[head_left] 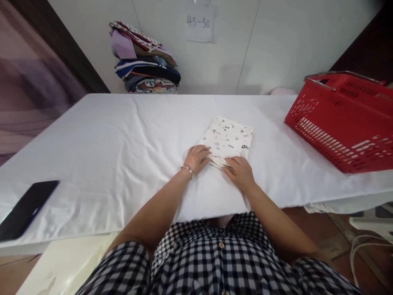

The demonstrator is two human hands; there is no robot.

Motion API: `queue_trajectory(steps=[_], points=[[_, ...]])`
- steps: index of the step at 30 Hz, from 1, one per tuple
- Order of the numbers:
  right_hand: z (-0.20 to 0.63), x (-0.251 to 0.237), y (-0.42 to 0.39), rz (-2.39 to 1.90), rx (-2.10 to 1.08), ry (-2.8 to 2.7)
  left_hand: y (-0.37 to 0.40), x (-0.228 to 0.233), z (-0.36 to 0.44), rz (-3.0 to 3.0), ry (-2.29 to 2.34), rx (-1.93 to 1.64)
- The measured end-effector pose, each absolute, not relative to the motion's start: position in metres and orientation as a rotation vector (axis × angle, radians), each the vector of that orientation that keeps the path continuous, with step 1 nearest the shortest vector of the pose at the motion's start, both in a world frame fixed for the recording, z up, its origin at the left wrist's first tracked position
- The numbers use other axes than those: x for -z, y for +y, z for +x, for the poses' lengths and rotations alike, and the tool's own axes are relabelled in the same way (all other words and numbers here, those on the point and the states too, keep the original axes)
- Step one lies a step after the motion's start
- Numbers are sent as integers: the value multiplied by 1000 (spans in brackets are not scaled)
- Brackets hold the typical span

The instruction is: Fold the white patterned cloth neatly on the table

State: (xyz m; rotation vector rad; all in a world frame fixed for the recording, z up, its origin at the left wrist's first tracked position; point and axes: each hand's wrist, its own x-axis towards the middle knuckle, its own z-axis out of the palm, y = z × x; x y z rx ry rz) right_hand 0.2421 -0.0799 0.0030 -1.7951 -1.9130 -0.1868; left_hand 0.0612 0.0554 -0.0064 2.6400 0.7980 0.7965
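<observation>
Nearest to us, our checked shirt (pixel 215 262) fills the bottom of the view, and both forearms reach out over the near edge of the table (pixel 107 135), which is draped in a white sheet. Our left hand (pixel 198 157), a bracelet (pixel 188 169) on its wrist, curls its fingers over the near edge of the folded printed cloth (pixel 229 139), gripping the stacked layers. Our right hand (pixel 241 172) sits just beside it, fingers pinched on that same layered edge. The cloth lies flat in the middle of the table, slightly right of centre, its far end free.

The risk, as we judge it: both hands hold only the near edge, so a lift or tug could let the layers slide and the fold spill open, or drag the wrinkled sheet along.

Off at the near left edge lies a dark phone (pixel 26 209). To the right sits a red basket (pixel 344 119). Far back against the wall, a pile of folded clothes (pixel 144 61) and a paper label (pixel 199 22).
</observation>
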Motion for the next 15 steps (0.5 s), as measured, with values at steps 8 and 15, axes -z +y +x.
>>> queue_trajectory(steps=[8,15], points=[[241,-2,-78,-1869,237,-1939,52,2,68,2659,851,-799],[245,2,-82,-1781,244,-1834,50,1,65,2657,790,-722]])
